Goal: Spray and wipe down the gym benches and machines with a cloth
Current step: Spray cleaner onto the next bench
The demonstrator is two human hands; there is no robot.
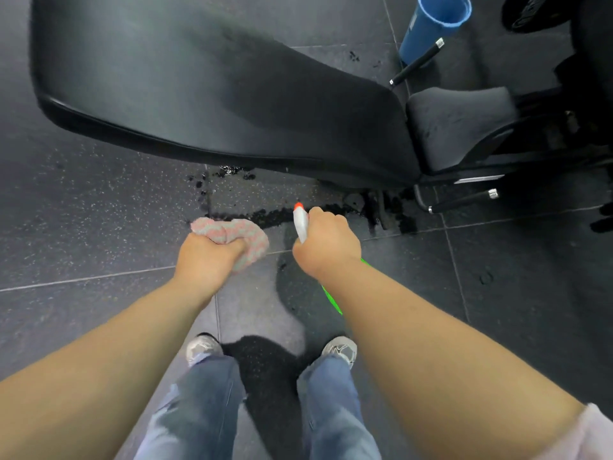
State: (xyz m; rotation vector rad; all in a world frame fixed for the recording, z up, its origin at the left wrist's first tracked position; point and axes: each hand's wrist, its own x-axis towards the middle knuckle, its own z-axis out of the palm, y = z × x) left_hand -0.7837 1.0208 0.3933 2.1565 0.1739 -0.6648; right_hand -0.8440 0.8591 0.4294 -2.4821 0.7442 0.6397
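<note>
Head view: spray step pending

Fingers of the left hand clench the cloth; those of the right hand wrap the spray bottle, nozzle above the knuckles; the bench lies beyond both fists; next, likely, aim there and squeeze.

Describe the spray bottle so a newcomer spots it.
Start at the long black bench. Just below it in view, the right hand grips the spray bottle. Unlike the pink cloth beside it, it is white with an orange tip.

even overhead light, soft shadows, motion blur, wide-angle edge distortion
</note>
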